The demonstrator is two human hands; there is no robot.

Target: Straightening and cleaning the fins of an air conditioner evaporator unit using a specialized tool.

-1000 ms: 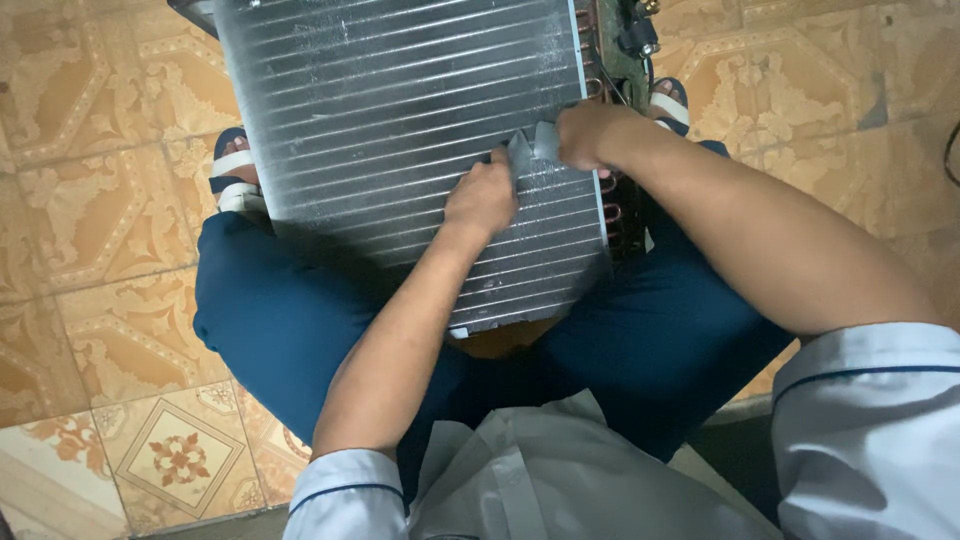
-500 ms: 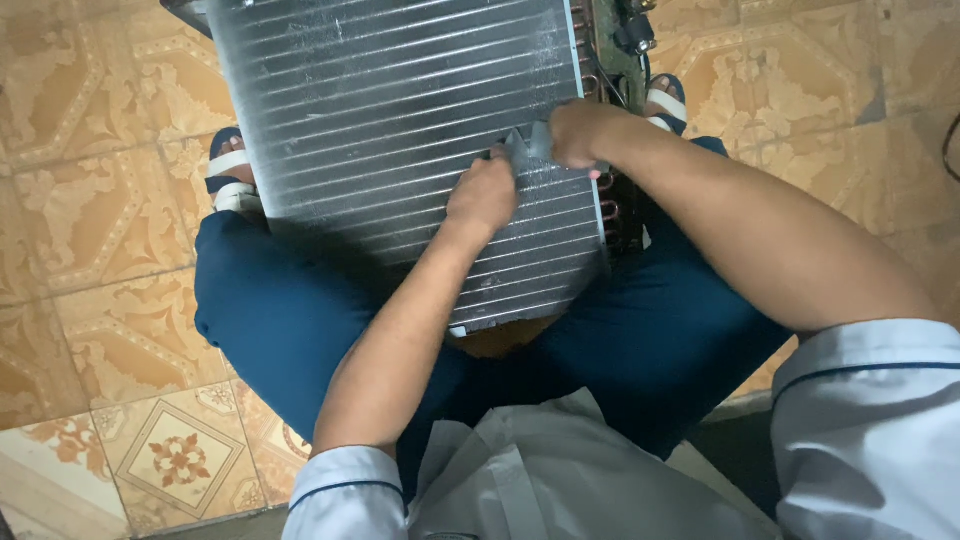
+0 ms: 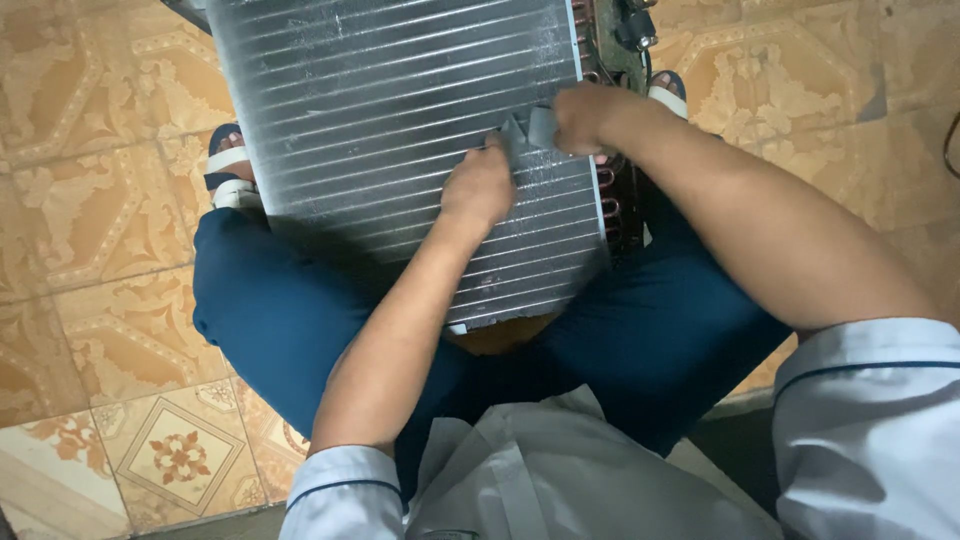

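Observation:
A finned metal radiator coil (image 3: 390, 110) leans between my knees, its silver fins facing me and copper tube bends (image 3: 608, 205) along its right edge. My left hand (image 3: 480, 185) rests on the fins, fingers pinching one end of a small grey strip (image 3: 527, 130). My right hand (image 3: 585, 115) grips the strip's other end near the coil's right edge. The strip lies against the fin surface between both hands.
I sit with dark blue trousers (image 3: 280, 320) and sandalled feet (image 3: 228, 165) on a patterned orange tile floor (image 3: 90, 150). A dark fitting with wiring (image 3: 635, 25) sticks out at the coil's upper right. A dark cable (image 3: 950, 140) shows at the right edge.
Both hands with the grey strip have shifted slightly up the fins; otherwise the pose is the same.

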